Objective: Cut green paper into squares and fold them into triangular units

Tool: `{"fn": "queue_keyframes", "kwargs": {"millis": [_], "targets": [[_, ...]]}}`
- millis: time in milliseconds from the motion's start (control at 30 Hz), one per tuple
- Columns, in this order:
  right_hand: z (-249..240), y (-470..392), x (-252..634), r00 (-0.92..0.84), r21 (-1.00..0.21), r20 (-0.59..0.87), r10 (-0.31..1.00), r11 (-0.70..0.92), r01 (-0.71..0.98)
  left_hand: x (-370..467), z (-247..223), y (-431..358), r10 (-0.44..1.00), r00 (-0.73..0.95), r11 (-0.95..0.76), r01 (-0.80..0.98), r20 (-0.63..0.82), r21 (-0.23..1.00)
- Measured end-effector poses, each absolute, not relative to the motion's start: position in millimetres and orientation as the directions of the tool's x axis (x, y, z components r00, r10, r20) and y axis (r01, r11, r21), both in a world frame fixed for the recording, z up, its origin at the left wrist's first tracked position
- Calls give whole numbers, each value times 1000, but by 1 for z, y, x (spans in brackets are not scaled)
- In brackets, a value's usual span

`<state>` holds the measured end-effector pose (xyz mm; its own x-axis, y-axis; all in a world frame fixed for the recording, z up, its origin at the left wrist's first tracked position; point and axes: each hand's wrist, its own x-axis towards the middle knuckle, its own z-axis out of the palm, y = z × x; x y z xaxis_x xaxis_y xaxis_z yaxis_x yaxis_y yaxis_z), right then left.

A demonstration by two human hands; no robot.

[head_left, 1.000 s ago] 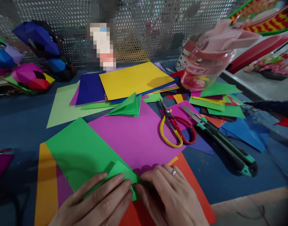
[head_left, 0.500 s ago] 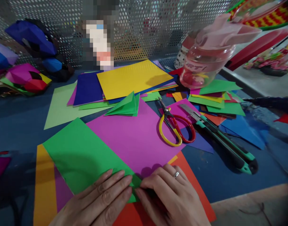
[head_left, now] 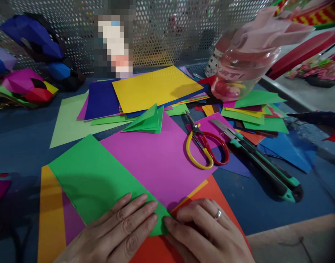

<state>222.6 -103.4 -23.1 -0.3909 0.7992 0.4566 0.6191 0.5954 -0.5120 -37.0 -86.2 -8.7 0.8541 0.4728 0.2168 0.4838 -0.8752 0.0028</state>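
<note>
A green sheet of paper (head_left: 93, 175) lies at an angle over purple (head_left: 159, 157), orange (head_left: 51, 215) and red-orange paper (head_left: 217, 197). My left hand (head_left: 115, 233) rests flat on the green sheet's lower part, fingers stretched out. My right hand (head_left: 206, 230), with a ring on one finger, has its fingers curled and pinches the sheet's right corner at the fingertips. A folded green piece (head_left: 148, 120) stands on the purple sheet's far corner. Scissors (head_left: 204, 144) with one yellow and one red handle lie right of it, beside a green and black cutter knife (head_left: 263, 164).
Stacked sheets, yellow on top (head_left: 156, 89), lie at the back. A pink bottle (head_left: 247, 58) stands behind paper scraps (head_left: 255, 113) at the right. Faceted paper models (head_left: 30, 86) sit at the left, before a perforated metal panel (head_left: 167, 36).
My right hand has slid a little to the right along the green sheet's edge. My left hand has shifted slightly right, still flat. The view has moved slightly.
</note>
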Motion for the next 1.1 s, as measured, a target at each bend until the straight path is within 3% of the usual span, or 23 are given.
{"fn": "queue_keyframes", "kwargs": {"millis": [133, 700, 933, 1100], "targets": [[-24, -105, 223, -393, -523, 452, 801, 595, 610, -38, -10, -86, 496, 841, -866, 497, 216, 52], [-17, -100, 222, -403, -514, 477, 781, 620, 593, -35, -1, -86, 473, 870, -879, 477, 139, 2], [-15, -107, 227, -416, -498, 448, 791, 607, 619, -34, -2, -88, 508, 843, -860, 505, 175, 65], [-8, -112, 228, -327, -508, 513, 793, 589, 629, -40, -10, -88, 498, 849, -867, 487, 177, 108]]}}
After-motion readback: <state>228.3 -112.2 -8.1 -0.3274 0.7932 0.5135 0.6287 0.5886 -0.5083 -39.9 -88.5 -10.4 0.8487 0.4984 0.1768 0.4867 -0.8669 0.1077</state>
